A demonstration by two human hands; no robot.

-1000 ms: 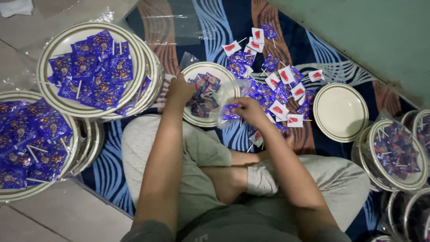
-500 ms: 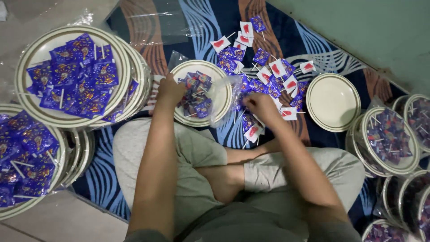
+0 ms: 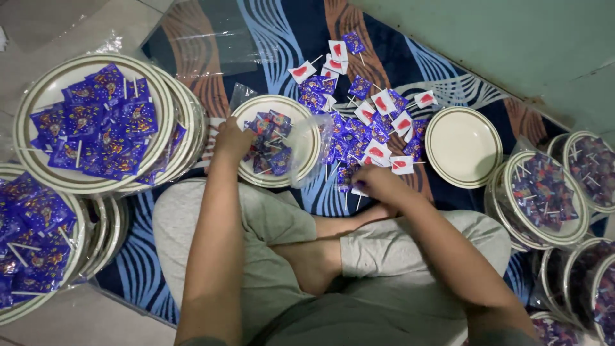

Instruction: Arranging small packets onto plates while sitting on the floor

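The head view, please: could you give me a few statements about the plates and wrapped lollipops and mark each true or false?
1. The left hand touches the plate in front of the person. True.
2. The right hand rests on the empty plate. False: it is at the loose pile of lollipops on the mat.
3. The plate in front of the person is empty. False: it holds blue-wrapped lollipops.
4. The stacked plates at left carry blue-wrapped lollipops. True.

Both arms reaching forward over crossed legs

The left hand is stretching straight ahead on a long, nearly straight arm, its fingers curling closed. The right hand is lying lower and nearer the knees, forearm angling inward, fingers bending downward in a loose pinch.
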